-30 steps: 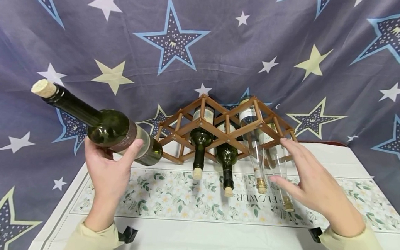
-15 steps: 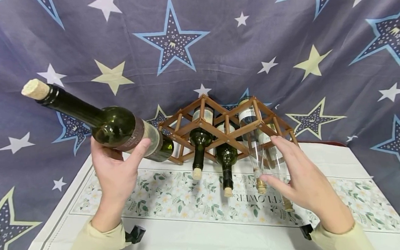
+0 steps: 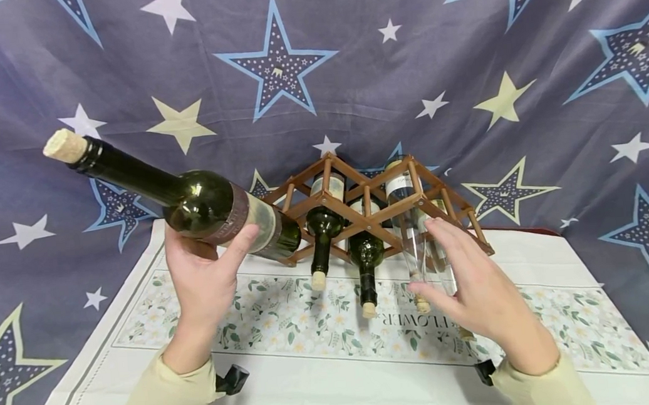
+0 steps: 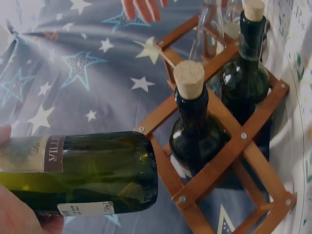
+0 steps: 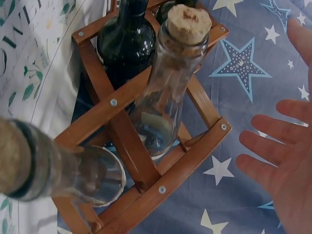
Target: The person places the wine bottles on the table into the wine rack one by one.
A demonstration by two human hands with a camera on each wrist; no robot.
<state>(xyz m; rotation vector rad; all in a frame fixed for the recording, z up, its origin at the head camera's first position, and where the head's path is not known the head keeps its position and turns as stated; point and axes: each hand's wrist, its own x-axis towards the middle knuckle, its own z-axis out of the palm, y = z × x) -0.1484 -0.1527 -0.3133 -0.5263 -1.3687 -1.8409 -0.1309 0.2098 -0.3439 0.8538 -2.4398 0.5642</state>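
My left hand (image 3: 203, 286) grips a corked green wine bottle (image 3: 200, 205) round its labelled body. It tilts with the cork up and to the left, its base close to the left end of a wooden lattice wine rack (image 3: 348, 212). In the left wrist view the bottle's base (image 4: 105, 170) appears apart from the rack. Fingers spread, my right hand (image 3: 478, 292) holds nothing and partly hides a clear bottle at the rack's right end. The right wrist view shows the palm (image 5: 287, 141) beside the rack, apart from another corked clear bottle (image 5: 163, 97).
Two corked green bottles, one left (image 3: 326, 221) and one middle (image 3: 366, 250), lie in the rack, necks toward me. The rack stands on a white table with a floral runner (image 3: 287, 312). A star-patterned cloth (image 3: 351, 100) hangs close behind.
My left hand has carried the green wine bottle rightward, closer to the rack's left end. My right hand has shifted left, in front of the clear bottles. The racked bottles look unmoved.
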